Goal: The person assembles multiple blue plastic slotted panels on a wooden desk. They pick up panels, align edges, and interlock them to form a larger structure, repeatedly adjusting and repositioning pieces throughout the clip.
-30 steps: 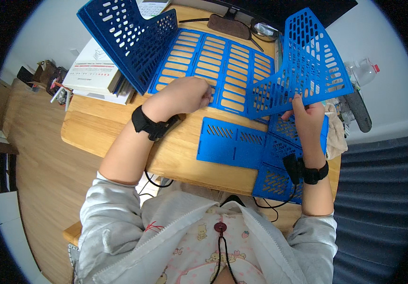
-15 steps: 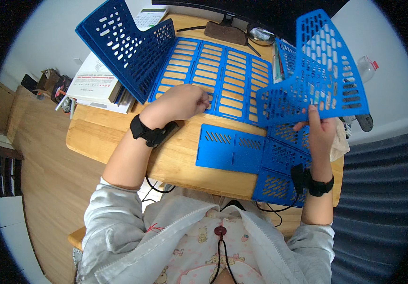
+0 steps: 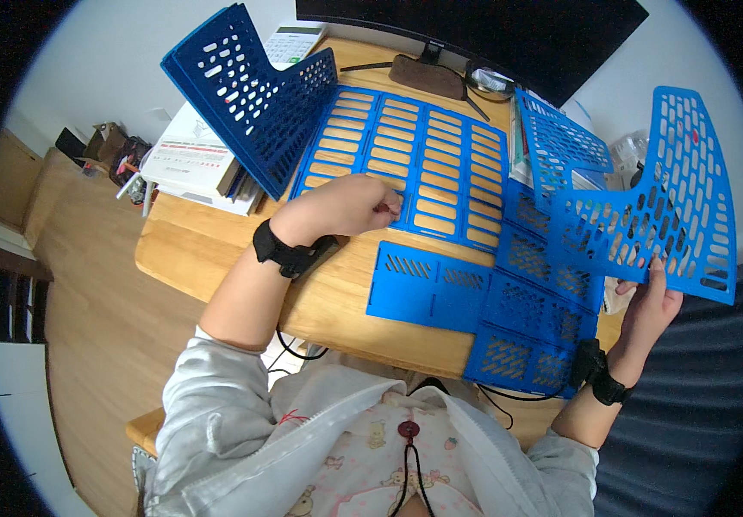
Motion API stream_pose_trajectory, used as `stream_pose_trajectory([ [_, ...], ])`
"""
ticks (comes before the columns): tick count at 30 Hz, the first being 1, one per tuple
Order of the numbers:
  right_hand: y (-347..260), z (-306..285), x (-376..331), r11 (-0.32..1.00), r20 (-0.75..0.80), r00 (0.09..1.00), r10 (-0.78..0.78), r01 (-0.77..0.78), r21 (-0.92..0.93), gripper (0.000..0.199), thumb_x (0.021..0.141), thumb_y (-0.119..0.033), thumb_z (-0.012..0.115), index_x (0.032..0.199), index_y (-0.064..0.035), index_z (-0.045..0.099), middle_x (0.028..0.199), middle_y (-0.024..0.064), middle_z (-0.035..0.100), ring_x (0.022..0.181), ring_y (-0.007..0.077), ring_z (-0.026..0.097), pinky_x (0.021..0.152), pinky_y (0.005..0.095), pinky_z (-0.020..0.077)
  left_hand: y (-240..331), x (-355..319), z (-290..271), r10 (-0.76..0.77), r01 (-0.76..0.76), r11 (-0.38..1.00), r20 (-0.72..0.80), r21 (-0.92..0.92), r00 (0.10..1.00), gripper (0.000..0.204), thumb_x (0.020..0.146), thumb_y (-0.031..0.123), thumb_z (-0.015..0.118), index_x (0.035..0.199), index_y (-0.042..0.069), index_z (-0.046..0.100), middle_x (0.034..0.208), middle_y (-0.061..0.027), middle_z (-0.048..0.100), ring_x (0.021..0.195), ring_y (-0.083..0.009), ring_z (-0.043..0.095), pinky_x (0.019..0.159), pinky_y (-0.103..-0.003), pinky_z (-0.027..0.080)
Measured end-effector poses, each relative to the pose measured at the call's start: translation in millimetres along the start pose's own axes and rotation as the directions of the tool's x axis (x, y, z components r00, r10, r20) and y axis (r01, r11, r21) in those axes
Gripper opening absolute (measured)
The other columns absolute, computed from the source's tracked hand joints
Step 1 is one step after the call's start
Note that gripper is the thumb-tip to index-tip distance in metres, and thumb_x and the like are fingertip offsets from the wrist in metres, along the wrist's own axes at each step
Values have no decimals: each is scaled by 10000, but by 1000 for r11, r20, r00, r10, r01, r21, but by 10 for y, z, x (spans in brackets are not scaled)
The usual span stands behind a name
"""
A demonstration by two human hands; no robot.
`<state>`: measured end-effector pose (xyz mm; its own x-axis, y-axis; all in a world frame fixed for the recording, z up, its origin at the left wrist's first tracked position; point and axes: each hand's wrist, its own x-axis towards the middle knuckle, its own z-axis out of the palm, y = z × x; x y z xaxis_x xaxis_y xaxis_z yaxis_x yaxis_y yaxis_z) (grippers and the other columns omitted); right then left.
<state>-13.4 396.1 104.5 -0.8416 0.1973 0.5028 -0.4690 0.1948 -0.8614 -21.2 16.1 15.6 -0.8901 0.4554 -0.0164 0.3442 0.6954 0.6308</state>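
My right hand (image 3: pixel 652 303) grips the lower edge of a blue perforated file-holder side panel (image 3: pixel 690 185), thumb on its face. That panel is raised upright at the right, with a stepped outline. My left hand (image 3: pixel 361 205) is curled closed at the near edge of a blue slotted panel (image 3: pixel 423 185) lying flat on the desk; whatever its fingers hold is hidden. Left of it, several dark blue perforated side panels (image 3: pixel 255 112) lean upright together at the slotted panel's left edge. A flat blue panel (image 3: pixel 419 289) with slanted slots lies nearer me.
More blue perforated panels (image 3: pixel 527 297) lie along the desk's right side. Books and papers (image 3: pixel 186 164) are stacked at the left, a white calculator (image 3: pixel 294 43) behind. A monitor stand (image 3: pixel 427 77) is at the back. Another blue panel (image 3: pixel 561 138) stands back right. Dark curtain (image 3: pixel 682 405) hangs right.
My right hand has carried the perforated side panel right and lower, away from the flat slotted panel. My left hand stays curled at the slotted panel; the whole view has shifted slightly.
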Motion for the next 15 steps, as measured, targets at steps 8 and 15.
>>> stream_pose_trajectory([
  [8, 113, -282, -31, 998, -34, 998, 45, -44, 37, 174, 878, -57, 466, 1012, 39, 522, 910, 116, 573, 717, 133, 555, 397, 233, 460, 19, -24, 2, 8, -8, 1000, 27, 17, 1000, 220, 801, 129, 565, 971, -3, 613, 936, -167, 630, 868, -297, 605, 764, -339, 471],
  [15, 12, -588, -130, 997, -75, 994, -81, 80, -13, 123, 873, -38, 463, 958, 27, 522, 850, 93, 574, 656, 144, 552, 420, 238, 444, 39, -18, 19, 55, -55, 997, 1, 51, 998, 227, 793, 106, 573, 985, -14, 593, 950, -165, 628, 888, -297, 603, 777, -338, 475],
])
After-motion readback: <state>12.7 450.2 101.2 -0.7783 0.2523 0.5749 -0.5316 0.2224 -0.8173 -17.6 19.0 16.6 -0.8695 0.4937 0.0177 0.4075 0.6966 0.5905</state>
